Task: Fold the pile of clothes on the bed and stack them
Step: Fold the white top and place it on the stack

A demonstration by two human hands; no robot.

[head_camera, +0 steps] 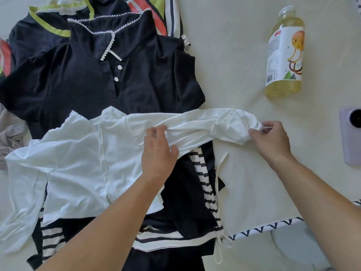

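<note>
A white ribbed top [78, 163] lies spread over a pile of dark clothes on the bed. My left hand [158, 151] grips its bunched middle, thumb under the fabric. My right hand [271, 139] pinches the cuff end of its sleeve [230, 124], which stretches to the right. Behind it lies a black polo shirt [93, 81] with white scalloped collar trim and white buttons. A black garment with black-and-white striped bands [197, 202] lies under the white top.
A bottle of yellow drink [285, 53] lies on the cream bed sheet [244, 184] at the upper right. A lilac phone [351, 135] sits at the right edge. A dark garment with lime and coral trim [45, 24] is at the top left, a grey striped cloth [9, 137] at the left.
</note>
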